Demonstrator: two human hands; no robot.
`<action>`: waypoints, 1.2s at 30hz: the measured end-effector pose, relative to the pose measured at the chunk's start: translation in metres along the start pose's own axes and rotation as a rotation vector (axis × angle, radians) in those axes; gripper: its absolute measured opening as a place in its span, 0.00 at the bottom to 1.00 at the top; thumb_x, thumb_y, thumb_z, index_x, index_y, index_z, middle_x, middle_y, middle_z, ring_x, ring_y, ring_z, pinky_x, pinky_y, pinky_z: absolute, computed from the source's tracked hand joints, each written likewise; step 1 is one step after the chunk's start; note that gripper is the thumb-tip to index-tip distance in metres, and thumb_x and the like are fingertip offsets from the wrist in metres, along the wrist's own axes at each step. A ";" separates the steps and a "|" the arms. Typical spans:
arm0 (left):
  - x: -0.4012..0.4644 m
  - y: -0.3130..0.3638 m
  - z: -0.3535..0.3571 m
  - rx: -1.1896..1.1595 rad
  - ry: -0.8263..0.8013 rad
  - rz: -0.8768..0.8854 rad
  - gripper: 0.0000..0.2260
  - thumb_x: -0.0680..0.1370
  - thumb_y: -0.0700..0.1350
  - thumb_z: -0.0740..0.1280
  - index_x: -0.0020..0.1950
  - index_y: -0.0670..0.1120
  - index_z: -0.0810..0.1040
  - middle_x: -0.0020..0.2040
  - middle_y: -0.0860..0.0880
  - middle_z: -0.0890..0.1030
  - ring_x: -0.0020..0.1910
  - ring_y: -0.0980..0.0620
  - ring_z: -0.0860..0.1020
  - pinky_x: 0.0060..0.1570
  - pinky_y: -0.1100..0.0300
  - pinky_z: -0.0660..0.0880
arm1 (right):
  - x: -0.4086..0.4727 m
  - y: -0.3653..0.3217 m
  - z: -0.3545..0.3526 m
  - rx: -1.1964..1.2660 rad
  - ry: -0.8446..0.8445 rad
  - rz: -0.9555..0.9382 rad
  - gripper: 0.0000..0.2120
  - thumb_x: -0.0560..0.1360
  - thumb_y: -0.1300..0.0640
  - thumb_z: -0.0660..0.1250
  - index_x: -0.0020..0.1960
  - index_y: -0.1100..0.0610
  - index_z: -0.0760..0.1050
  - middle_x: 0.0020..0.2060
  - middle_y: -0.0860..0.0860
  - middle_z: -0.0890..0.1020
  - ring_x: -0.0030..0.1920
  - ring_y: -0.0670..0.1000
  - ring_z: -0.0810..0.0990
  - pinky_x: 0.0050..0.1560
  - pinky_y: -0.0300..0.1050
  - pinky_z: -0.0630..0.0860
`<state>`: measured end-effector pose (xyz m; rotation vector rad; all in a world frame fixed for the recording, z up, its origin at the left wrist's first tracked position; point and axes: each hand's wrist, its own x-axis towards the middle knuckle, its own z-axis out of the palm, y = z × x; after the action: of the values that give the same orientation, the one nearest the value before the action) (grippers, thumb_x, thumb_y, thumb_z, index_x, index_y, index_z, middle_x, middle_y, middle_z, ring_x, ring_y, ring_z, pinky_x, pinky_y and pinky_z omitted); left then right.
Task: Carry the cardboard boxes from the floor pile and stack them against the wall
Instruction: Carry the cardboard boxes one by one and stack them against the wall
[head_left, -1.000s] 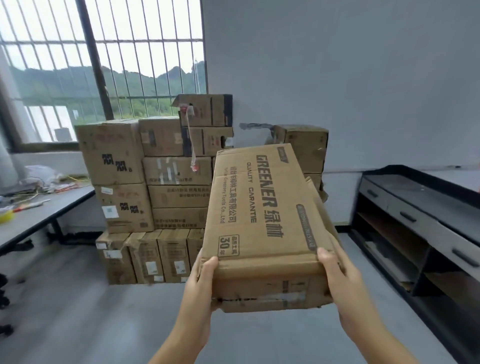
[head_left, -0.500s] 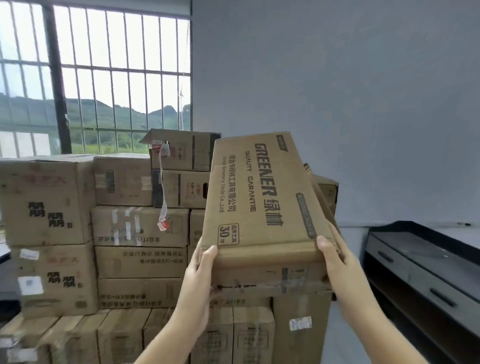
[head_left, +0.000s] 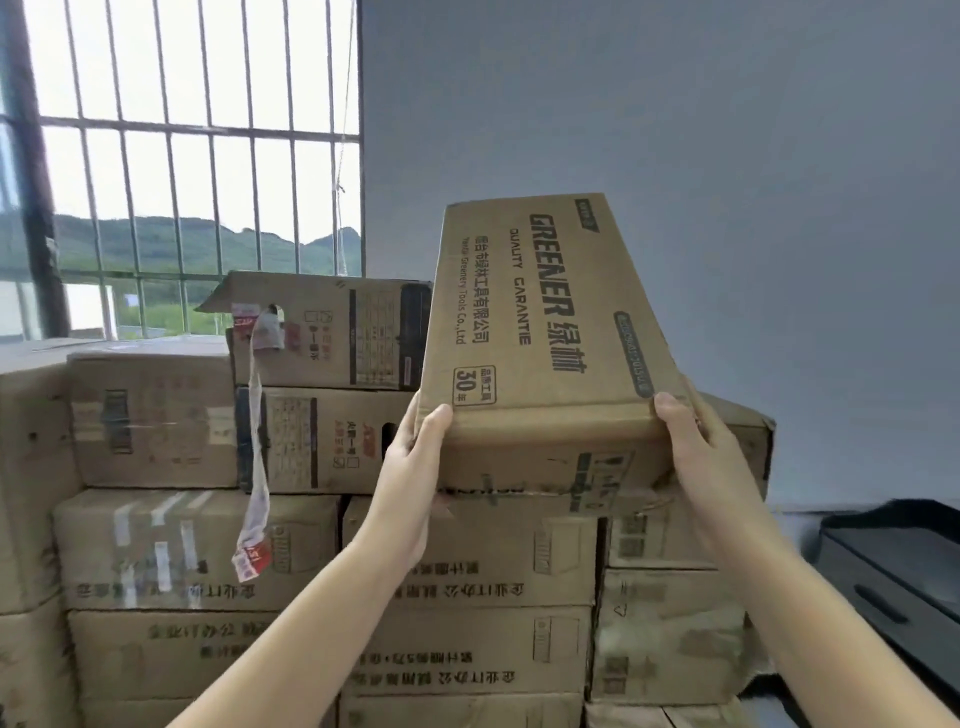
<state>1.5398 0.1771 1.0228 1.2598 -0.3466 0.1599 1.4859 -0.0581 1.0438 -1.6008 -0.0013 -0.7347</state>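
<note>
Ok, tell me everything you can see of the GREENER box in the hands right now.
The GREENER box is a long brown corrugated carton, printed in dark letters with GREENER, QUALITY GARANTIE, Chinese text and a 30 badge. It is tilted, far end raised toward the grey wall. Its near edge looks worn, with tape on the end face. The left hand and right hand grip its near corners, above the stacked boxes.

The held box (head_left: 540, 332) has come right up to the stack (head_left: 322, 545).
</note>
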 end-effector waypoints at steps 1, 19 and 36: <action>0.021 -0.009 0.002 0.003 0.009 0.009 0.30 0.68 0.62 0.65 0.70 0.61 0.68 0.65 0.56 0.77 0.67 0.50 0.72 0.65 0.37 0.68 | 0.021 0.012 0.006 0.017 -0.010 -0.002 0.30 0.65 0.30 0.61 0.67 0.32 0.67 0.58 0.36 0.73 0.65 0.46 0.70 0.65 0.51 0.69; 0.264 -0.161 0.002 0.277 0.166 -0.318 0.25 0.78 0.60 0.61 0.74 0.62 0.60 0.73 0.56 0.64 0.70 0.49 0.65 0.59 0.39 0.73 | 0.256 0.215 0.076 0.028 -0.246 0.341 0.27 0.76 0.38 0.61 0.73 0.36 0.59 0.68 0.45 0.71 0.63 0.52 0.72 0.58 0.60 0.74; 0.318 -0.199 -0.023 0.424 0.160 -0.310 0.22 0.82 0.54 0.56 0.76 0.56 0.58 0.73 0.54 0.67 0.69 0.50 0.67 0.68 0.48 0.65 | 0.300 0.255 0.113 -0.161 -0.261 0.227 0.25 0.81 0.51 0.58 0.75 0.38 0.56 0.72 0.44 0.67 0.71 0.52 0.67 0.67 0.62 0.68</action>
<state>1.9027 0.1155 0.9457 1.6903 0.0289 0.0683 1.8794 -0.1286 0.9540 -1.8067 0.0505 -0.3542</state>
